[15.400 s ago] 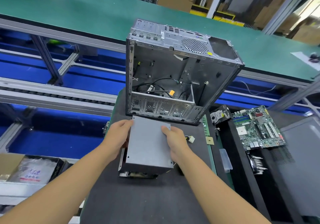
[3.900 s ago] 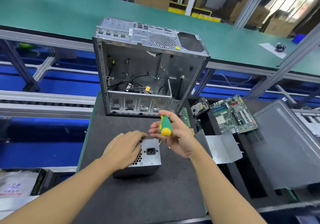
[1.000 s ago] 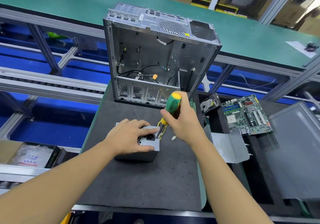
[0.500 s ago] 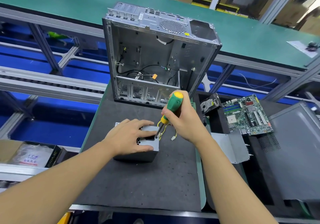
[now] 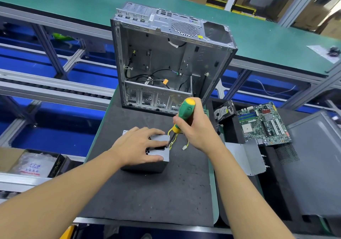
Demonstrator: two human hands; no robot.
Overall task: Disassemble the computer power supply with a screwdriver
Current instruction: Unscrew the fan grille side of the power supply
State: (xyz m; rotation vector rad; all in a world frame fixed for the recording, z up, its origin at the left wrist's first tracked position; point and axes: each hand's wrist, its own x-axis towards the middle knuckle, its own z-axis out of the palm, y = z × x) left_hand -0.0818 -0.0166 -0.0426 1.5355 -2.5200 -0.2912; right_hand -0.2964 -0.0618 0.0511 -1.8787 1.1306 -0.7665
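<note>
Head view, power supply (image 5: 162,153): stiff metal box, likely heavy (hold by sides).
Left grip (image 5: 136,146): flat, pressing its top.
Right grip (image 5: 195,128): curled round screwdriver (image 5: 187,107).

One camera only, worn on the person's head: it faces forward and down onto the desk (image 5: 147,192), close in, with the left hand (image 5: 136,146) and right hand (image 5: 195,128) mid-frame, its wide lens bowing the rails (image 5: 55,89) beyond.
</note>
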